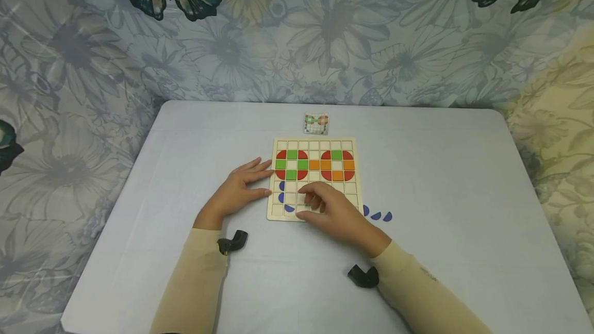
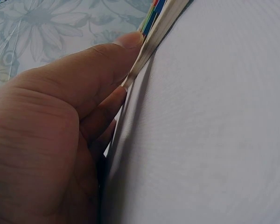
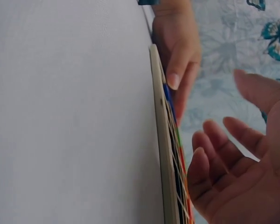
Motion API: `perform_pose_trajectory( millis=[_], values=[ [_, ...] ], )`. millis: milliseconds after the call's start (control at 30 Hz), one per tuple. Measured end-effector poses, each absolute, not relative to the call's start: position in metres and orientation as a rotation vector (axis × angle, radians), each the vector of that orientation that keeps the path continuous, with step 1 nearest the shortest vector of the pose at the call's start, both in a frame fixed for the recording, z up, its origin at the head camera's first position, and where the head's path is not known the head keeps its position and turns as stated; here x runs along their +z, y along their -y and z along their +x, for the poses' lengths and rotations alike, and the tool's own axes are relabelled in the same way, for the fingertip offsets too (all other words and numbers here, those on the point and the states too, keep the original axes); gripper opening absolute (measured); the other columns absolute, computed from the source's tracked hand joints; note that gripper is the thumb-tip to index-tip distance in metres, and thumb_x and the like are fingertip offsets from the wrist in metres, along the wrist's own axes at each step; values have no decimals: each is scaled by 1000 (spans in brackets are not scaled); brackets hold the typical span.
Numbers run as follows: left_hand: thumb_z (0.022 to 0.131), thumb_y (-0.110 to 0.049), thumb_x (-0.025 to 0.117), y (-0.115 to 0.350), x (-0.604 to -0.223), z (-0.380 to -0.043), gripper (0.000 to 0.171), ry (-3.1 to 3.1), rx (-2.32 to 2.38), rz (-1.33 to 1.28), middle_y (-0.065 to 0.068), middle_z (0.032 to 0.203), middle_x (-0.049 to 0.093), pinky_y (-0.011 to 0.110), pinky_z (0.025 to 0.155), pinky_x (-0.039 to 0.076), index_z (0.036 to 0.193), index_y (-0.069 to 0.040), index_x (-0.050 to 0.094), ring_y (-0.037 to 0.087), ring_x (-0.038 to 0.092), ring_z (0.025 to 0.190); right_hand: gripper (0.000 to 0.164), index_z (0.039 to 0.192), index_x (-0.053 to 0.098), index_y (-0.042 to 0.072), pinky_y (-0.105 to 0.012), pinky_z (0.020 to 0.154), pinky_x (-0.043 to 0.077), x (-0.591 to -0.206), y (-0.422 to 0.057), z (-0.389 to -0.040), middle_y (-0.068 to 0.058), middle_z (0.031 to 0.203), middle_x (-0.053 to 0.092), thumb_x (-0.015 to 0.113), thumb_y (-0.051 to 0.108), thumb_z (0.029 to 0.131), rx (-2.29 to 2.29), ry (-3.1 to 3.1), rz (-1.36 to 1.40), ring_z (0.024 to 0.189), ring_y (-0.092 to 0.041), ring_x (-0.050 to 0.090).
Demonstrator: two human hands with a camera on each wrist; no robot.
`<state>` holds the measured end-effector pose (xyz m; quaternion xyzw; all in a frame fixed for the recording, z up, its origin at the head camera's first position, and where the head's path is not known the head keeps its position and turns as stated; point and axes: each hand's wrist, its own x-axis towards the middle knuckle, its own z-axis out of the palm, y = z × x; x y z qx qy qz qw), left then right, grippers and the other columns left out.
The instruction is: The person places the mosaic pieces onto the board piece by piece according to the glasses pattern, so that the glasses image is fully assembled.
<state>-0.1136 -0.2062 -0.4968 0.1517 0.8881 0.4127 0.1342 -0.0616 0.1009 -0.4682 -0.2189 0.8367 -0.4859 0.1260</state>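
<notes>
A square wooden grid board (image 1: pixel 278 216) lies on the table with red, green and orange pieces forming two rounded shapes in its upper half. Three blue half-round pieces (image 1: pixel 281 198) sit at its lower left. My left hand (image 1: pixel 234 192) rests with extended fingers against the board's left edge; the left wrist view shows the thumb (image 2: pixel 130 41) at the rim. Over the lower middle of the board is my right hand (image 1: pixel 334 213), thumb and loosely bent fingers apart. Nothing shows between them in the right wrist view. This hand hides part of the lower grid.
Three more blue half-round pieces (image 1: pixel 376 216) lie just right of the board. Behind the board is a small card (image 1: pixel 316 123) printed with a similar coloured pattern. The table (image 1: pixel 441 169) has a white cover, and flowered cloth (image 1: pixel 260 55) hangs behind it.
</notes>
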Motion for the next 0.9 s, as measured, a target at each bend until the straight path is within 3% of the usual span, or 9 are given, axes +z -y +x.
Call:
perform_pose_trajectory(
  millis=[233, 567, 733, 900],
  values=[
    [95, -34, 88, 206, -498, -114, 61, -2563, 1224, 449, -17, 165, 45, 60, 129, 17, 151, -22, 68, 16, 21, 162, 42, 136, 66, 0, -34, 82, 56, -469, -126, -66, -7, 109, 68, 82, 15, 100, -1639, -2318, -638, 97, -24, 64],
    [94, -34, 89, 207, -498, -113, 62, -2554, 1247, 438, -17, 165, 45, 60, 129, 17, 151, -21, 68, 18, 21, 162, 34, 141, 59, -7, -31, 86, 56, -468, -165, -69, -18, 118, 66, 55, 12, 113, -1779, -2235, -603, 102, -34, 64],
    [95, -34, 89, 207, -498, -113, 61, -2549, 1253, 430, -17, 165, 45, 60, 129, 16, 151, -22, 68, 18, 21, 163, 44, 143, 53, -14, -31, 83, 56, -467, -181, -71, -22, 119, 62, 34, 18, 119, -1881, -2161, -602, 101, -37, 60],
    [95, -33, 89, 206, -497, -113, 62, -2538, 1262, 430, -17, 166, 44, 60, 129, 16, 151, -21, 67, 17, 21, 163, 52, 145, 51, -15, -29, 85, 55, -467, -195, -71, -24, 121, 60, 29, 25, 120, -1938, -2156, -592, 104, -33, 59]
  ],
)
